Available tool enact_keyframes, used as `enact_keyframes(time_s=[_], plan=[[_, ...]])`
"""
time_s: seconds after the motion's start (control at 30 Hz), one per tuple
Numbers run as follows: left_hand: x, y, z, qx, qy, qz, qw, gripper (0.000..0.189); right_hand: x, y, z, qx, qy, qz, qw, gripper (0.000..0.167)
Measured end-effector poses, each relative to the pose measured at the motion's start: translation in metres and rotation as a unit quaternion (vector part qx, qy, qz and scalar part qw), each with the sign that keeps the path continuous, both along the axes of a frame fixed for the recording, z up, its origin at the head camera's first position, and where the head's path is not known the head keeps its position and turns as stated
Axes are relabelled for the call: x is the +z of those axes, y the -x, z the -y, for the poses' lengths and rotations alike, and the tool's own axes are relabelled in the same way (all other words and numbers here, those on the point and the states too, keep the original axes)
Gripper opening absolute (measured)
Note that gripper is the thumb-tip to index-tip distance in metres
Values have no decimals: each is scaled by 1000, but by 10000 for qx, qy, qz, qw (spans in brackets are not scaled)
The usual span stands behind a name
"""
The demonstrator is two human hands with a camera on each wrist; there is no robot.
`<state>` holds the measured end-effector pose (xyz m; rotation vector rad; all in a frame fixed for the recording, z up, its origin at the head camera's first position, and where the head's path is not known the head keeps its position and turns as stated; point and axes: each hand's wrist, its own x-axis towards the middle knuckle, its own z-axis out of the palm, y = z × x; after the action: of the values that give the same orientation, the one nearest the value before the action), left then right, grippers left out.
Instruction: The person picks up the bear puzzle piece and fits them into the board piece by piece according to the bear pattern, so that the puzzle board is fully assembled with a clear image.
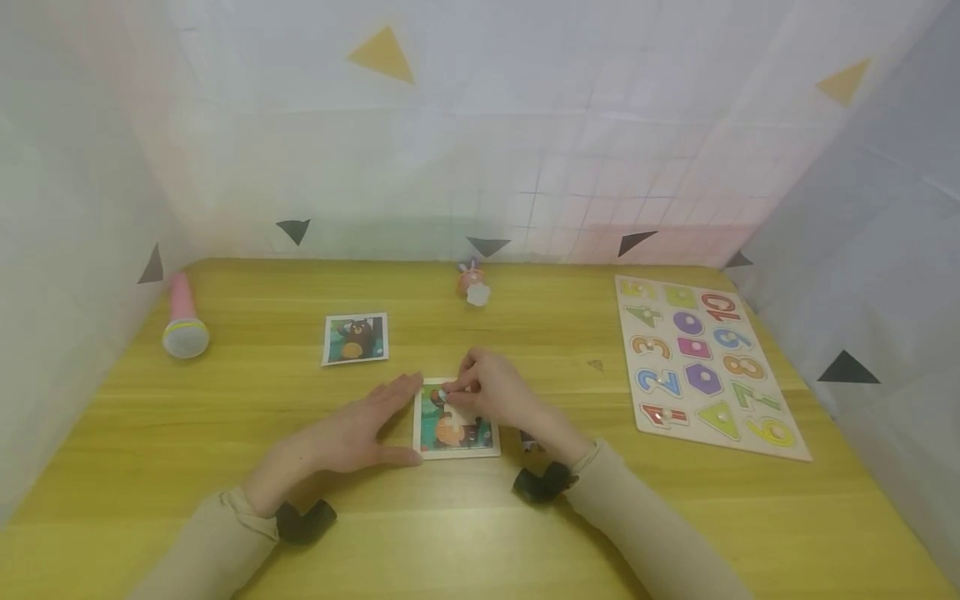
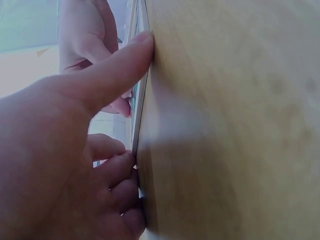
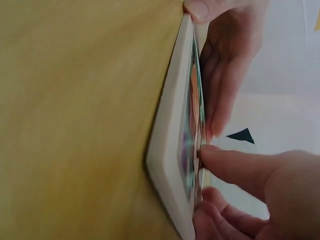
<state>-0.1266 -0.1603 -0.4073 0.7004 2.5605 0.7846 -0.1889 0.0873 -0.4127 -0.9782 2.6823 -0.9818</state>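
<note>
In the head view a small framed picture puzzle (image 1: 457,454) with a bear lies flat at the table's middle. Along its left edge my left hand (image 1: 360,429) rests, thumb at the near corner and fingertips by the far one. My right hand (image 1: 495,392) is over the upper part of the puzzle, pinching a thin puzzle piece (image 3: 199,162) between thumb and fingers at the board's surface. Under the right wrist, a dark loose piece (image 1: 531,442) is partly covered. The pinched piece's picture is mostly hidden by my fingers.
Beyond the left hand lies a square bear picture (image 1: 356,339). A pink toy microphone (image 1: 184,325) is at far left, and a small pink figure (image 1: 472,283) stands at the back. To the right lies a wooden number board (image 1: 701,379). Patterned cloth walls (image 1: 480,125) enclose the table.
</note>
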Motion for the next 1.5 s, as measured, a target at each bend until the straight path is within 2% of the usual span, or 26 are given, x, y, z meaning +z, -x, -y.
enact_keyframes(time_s=[0.13, 0.27, 0.37, 0.53, 0.73, 0.87, 1.13, 1.5], plan=[[-2, -2, 1, 49, 36, 18, 10000, 104, 1, 0, -4, 154, 39, 51, 9999, 20], [-2, -2, 0, 38, 23, 40, 10000, 103, 3, -1, -7, -22, 45, 160, 9999, 17], [-2, -1, -1, 57, 29, 62, 10000, 102, 4, -3, -7, -101, 83, 64, 9999, 13], [-1, -1, 1, 62, 95, 28, 9999, 103, 3, -3, -3, 89, 200, -103, 9997, 13], [2, -2, 2, 59, 119, 56, 9999, 102, 11, -3, -8, 247, 253, 83, 9993, 16], [3, -2, 1, 58, 145, 76, 9998, 102, 16, -1, -22, 193, 261, 224, 9992, 20], [3, -1, -1, 7, 143, 2, 9999, 102, 23, 8, -62, -320, 237, 430, 9983, 27], [2, -1, -1, 28, 114, 52, 9999, 103, 15, 11, -103, -246, -50, 323, 9992, 26]])
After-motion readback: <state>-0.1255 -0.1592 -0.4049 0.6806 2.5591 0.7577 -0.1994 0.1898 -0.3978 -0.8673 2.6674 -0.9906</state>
